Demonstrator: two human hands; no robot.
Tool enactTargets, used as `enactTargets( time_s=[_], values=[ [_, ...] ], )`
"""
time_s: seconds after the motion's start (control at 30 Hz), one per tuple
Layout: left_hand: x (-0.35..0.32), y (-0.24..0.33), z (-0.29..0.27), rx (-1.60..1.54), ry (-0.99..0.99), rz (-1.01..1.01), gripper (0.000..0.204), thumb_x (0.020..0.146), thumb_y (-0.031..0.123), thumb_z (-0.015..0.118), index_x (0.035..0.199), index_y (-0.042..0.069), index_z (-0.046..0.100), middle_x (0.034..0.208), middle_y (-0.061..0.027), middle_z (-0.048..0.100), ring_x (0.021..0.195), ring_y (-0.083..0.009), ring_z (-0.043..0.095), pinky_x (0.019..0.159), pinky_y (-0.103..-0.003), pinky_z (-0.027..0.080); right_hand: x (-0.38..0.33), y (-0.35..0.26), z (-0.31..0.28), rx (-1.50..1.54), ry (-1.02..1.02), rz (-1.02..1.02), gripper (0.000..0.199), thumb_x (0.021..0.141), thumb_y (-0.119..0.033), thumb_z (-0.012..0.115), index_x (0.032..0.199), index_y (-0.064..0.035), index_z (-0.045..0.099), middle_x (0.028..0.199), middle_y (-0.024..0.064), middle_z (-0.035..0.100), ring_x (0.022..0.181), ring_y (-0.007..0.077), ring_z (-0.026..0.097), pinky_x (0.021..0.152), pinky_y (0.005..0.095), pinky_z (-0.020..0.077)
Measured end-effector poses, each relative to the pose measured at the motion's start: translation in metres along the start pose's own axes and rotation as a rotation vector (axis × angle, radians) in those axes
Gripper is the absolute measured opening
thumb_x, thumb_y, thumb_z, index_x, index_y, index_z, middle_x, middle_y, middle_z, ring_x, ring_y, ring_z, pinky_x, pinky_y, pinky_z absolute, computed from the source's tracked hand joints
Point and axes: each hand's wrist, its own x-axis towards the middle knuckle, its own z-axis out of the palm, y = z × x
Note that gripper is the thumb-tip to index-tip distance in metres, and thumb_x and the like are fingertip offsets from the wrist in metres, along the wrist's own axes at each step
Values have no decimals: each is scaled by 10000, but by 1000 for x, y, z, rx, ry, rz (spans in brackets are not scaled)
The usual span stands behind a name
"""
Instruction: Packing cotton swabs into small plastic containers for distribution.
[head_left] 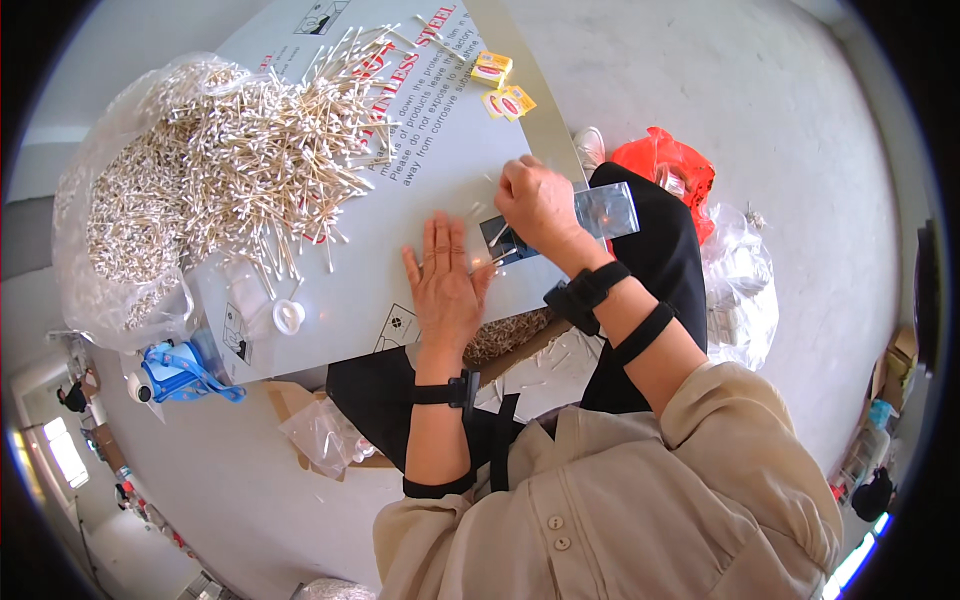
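My left hand (446, 290) lies flat on the table with its fingers stretched out. Beside its thumb is a cotton swab (506, 256), its end close to the thumb. Just to the right, my right hand (540, 208) is closed like a fist over a shiny dark strip (606, 211) that reaches past the table edge. Whatever is inside those fingers is hidden. Another swab slants below this hand, and small white shapes nearby are blurred. A large heap of cotton swabs (250, 150) spills from a clear plastic bag (75, 225) at the left.
Small yellow boxes (508, 102) sit near the table's far right edge. A clear container with a white round lid (288, 317) and a blue bottle (178, 372) are at the left. Red (668, 165) and clear (740, 290) plastic bags stand right of my leg. An open cardboard box (295, 400) is below.
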Motion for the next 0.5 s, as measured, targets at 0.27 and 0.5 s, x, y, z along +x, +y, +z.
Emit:
enactTargets(
  time_s=[0.27,0.5],
  values=[
    [-1,-4,1,-199,301,115,544,905,274,589,1390,81,437,1430,-177,428,1338,-346,376,1108,-512,249,19,-3,7,209,0,-168,112,785,-135,601,749,-35,634,765,145,644,723,347,636,636,414,517],
    [6,46,-47,-867,176,64,367,825,91,688,1150,-14,552,1080,-131,614,1001,-283,593,863,-352,453,28,-6,-32,617,129,172,129,714,-136,688,755,-14,697,687,152,661,652,289,656,628,372,513]
  ],
)
